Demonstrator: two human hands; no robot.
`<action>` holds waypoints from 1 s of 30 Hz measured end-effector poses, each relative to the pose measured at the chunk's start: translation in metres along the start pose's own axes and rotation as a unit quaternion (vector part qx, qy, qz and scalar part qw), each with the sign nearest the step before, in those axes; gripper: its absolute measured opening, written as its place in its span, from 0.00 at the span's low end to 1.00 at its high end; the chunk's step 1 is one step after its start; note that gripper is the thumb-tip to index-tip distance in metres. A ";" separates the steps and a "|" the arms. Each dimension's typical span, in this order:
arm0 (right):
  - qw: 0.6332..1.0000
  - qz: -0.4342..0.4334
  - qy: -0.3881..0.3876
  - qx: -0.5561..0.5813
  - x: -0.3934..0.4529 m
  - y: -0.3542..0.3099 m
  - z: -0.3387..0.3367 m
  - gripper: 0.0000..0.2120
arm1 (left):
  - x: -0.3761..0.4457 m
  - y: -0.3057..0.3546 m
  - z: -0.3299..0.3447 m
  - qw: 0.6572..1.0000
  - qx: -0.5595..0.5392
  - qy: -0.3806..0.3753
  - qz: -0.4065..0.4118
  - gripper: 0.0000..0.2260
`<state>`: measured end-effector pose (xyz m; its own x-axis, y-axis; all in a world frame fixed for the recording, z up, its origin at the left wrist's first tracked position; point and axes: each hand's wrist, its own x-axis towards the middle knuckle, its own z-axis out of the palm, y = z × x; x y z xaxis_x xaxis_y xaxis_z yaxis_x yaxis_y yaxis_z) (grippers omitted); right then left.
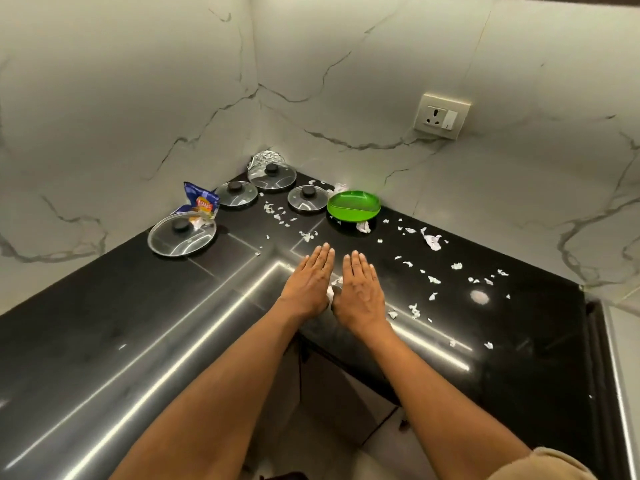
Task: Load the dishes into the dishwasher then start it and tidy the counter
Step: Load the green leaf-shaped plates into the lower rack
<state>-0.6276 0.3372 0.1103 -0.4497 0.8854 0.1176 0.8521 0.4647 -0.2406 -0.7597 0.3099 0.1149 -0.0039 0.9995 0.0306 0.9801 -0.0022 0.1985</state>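
Both hands lie flat, palms down, fingers straight and together, on the glossy black stone table (104,323) at its inner corner: the left hand (309,284) and the right hand (358,291) sit side by side, nearly touching, with a small wad of white paper (334,289) caught between them. That placement reads as a sweeping pose, the palms set to rake the litter together rather than to grip anything. The torn white paper scraps (431,240) lie scattered mostly to the right and ahead of the hands. The dishes wait against the marble wall in the corner: four round glass lids with black knobs, the largest (180,237) at the left, and a bright green shallow plastic plate (353,204) to the right of them. A blue crisp packet (201,202) leans behind the large lid, and crumpled silver foil (265,157) is tucked deepest in the corner. No dishwasher is in view, so how far loading has got cannot be told. A pale round patch (479,296) on the table may be a spill or a reflection.
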 end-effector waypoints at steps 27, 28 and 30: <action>0.985 0.029 -0.129 -0.109 0.277 0.082 0.066 0.34 | 0.288 -0.081 0.060 0.992 -0.018 -0.117 0.051 0.37; 0.985 0.022 -0.128 -0.111 0.281 0.081 0.070 0.34 | 0.289 -0.082 0.063 0.992 -0.021 -0.118 0.050 0.37; 0.986 0.014 -0.124 -0.114 0.287 0.081 0.077 0.33 | 0.289 -0.084 0.068 0.991 -0.023 -0.125 0.049 0.37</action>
<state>-0.7082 0.6280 0.0508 -0.4532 0.8816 -0.1320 0.8901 0.4555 -0.0137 -0.8296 0.6014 0.0406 0.1451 0.9710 -0.1899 0.9633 -0.0948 0.2512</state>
